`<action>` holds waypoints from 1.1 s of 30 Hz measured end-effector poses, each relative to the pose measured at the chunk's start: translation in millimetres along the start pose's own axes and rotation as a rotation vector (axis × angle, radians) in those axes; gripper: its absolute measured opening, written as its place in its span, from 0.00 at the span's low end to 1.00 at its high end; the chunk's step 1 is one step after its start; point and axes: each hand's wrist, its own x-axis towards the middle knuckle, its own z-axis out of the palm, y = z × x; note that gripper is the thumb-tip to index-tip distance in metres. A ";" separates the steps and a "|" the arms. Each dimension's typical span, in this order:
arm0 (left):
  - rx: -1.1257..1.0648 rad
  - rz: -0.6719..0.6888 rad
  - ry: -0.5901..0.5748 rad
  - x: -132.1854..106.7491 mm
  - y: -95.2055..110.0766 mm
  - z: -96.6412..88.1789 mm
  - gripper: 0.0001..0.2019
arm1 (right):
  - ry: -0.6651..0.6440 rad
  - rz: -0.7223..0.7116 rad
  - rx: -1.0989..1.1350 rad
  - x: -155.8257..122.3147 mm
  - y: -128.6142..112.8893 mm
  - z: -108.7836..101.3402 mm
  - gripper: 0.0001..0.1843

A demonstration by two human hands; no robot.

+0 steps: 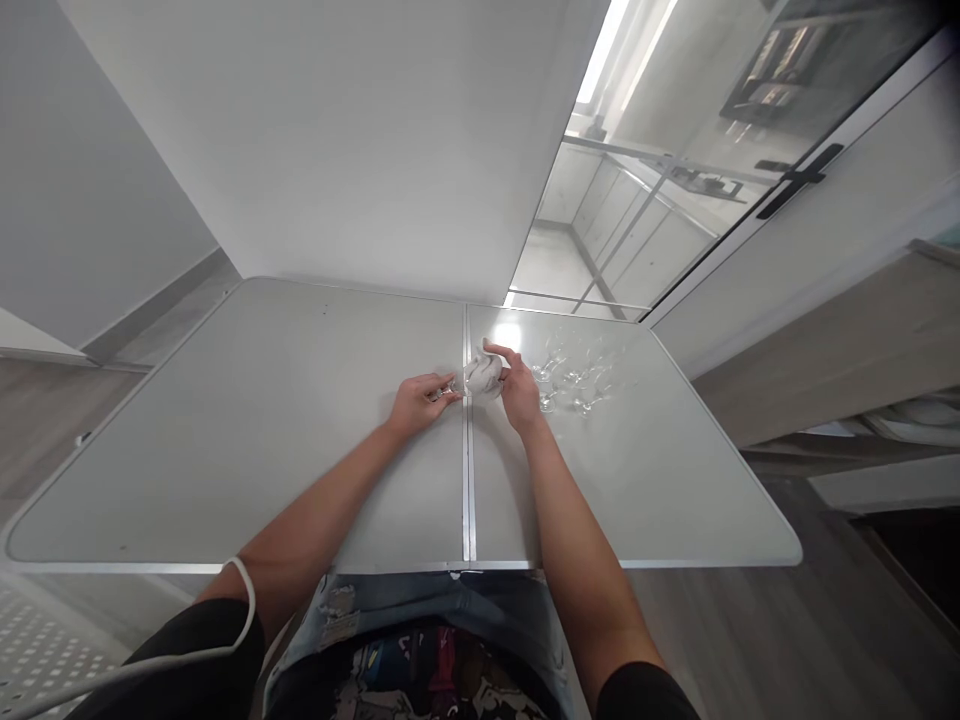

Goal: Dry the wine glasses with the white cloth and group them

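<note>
My left hand (417, 400) pinches the stem of a clear glass (452, 389) lying sideways over the table's middle seam. My right hand (516, 386) is wrapped round a crumpled white cloth (483, 376) pressed against the bowl of that glass. Both hands are closed and sit close together, just above the grey folding table (247, 440).
Several clear stemmed glasses (577, 372) stand in a group just right of my right hand. A white wall panel rises behind the table, and a glass door (675, 150) stands at the back right. Wooden floor surrounds the table.
</note>
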 end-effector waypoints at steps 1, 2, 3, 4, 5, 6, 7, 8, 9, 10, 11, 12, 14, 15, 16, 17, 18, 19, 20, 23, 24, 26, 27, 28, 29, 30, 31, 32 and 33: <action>-0.006 0.000 0.008 -0.1 0.7 0.3 0.18 | 0.020 -0.018 -0.005 0.1 0.5 0.9 0.35; -0.005 0.002 0.011 -0.3 1.2 0.7 0.18 | 0.024 -0.042 -0.038 -0.1 0.9 2.2 0.33; 0.000 0.005 0.010 -0.7 1.5 1.1 0.17 | 0.014 -0.067 -0.092 -0.4 1.4 3.6 0.32; 0.006 0.009 0.008 -1.1 1.6 1.5 0.16 | -0.008 -0.084 -0.152 -0.9 1.8 5.0 0.31; 0.008 0.012 0.006 -1.4 1.5 1.8 0.16 | -0.034 -0.092 -0.205 -1.3 2.1 6.1 0.30; 0.005 0.014 0.006 -1.5 1.5 1.9 0.15 | -0.057 -0.091 -0.239 -1.6 2.2 6.8 0.30; 0.001 0.012 0.008 -1.3 1.5 1.7 0.15 | -0.073 -0.081 -0.248 -1.8 2.1 6.9 0.31; -0.004 0.009 0.011 -0.8 1.6 1.2 0.15 | -0.083 -0.066 -0.237 -1.8 1.9 6.6 0.31; -0.008 0.004 0.013 -0.1 2.0 0.6 0.16 | -0.086 -0.053 -0.213 -1.6 1.5 5.8 0.32; -0.013 -0.001 0.011 0.8 2.7 -0.2 0.16 | -0.079 -0.044 -0.179 -1.3 1.0 4.7 0.32; -0.017 -0.004 0.009 1.7 3.5 -1.0 0.16 | -0.063 -0.038 -0.141 -0.9 0.6 3.6 0.32; -0.024 -0.006 0.006 2.6 4.4 -1.8 0.17 | -0.039 -0.034 -0.101 -0.5 0.3 2.6 0.31; -0.041 0.000 0.002 3.7 6.0 -2.9 0.17 | 0.016 -0.038 -0.029 0.1 -0.1 1.8 0.29; -0.047 0.007 0.000 3.8 6.4 -3.1 0.17 | 0.038 -0.048 -0.008 0.1 -0.1 2.2 0.29; -0.047 0.015 0.000 3.7 6.5 -3.1 0.17 | 0.049 -0.062 -0.009 -0.1 0.0 2.9 0.28; -0.041 0.025 0.002 3.3 6.1 -2.9 0.17 | 0.048 -0.081 -0.034 -0.3 0.2 3.9 0.28; -0.030 0.034 0.003 2.7 5.4 -2.5 0.17 | 0.036 -0.101 -0.078 -0.7 0.5 5.0 0.27; -0.014 0.044 0.004 2.1 4.3 -2.0 0.17 | 0.014 -0.121 -0.132 -0.9 1.0 6.0 0.27; 0.005 0.052 0.004 1.4 2.9 -1.5 0.17 | -0.013 -0.138 -0.186 -1.0 1.5 6.7 0.27; 0.045 0.062 -0.004 0.3 -1.3 -0.5 0.17 | -0.079 -0.165 -0.274 -0.1 3.7 6.0 0.27; 0.049 0.064 -0.007 0.4 -2.3 -0.4 0.17 | -0.085 -0.170 -0.272 0.6 4.4 5.0 0.28; 0.039 0.062 -0.001 1.2 -3.4 -0.5 0.17 | -0.068 -0.174 -0.232 1.8 5.5 3.0 0.27; 0.024 0.058 0.006 1.8 -3.4 -0.6 0.17 | -0.043 -0.176 -0.200 2.1 5.9 2.3 0.26; 0.006 0.053 0.014 2.4 -3.0 -0.9 0.17 | -0.008 -0.179 -0.164 2.3 6.1 1.9 0.25; -0.011 0.049 0.020 2.9 -2.4 -1.1 0.17 | 0.033 -0.183 -0.126 2.2 6.2 2.0 0.23; -0.027 0.046 0.021 3.4 -1.7 -1.4 0.17 | 0.076 -0.189 -0.092 1.8 6.2 2.5 0.22; -0.039 0.047 0.018 3.7 -0.8 -1.6 0.17 | 0.112 -0.198 -0.068 1.3 6.3 3.4 0.21; -0.045 0.051 0.013 3.9 -0.1 -1.8 0.16 | 0.133 -0.209 -0.062 0.8 6.5 4.5 0.20; -0.043 0.056 0.010 4.0 0.6 -2.0 0.16 | 0.132 -0.219 -0.079 0.2 6.7 5.6 0.19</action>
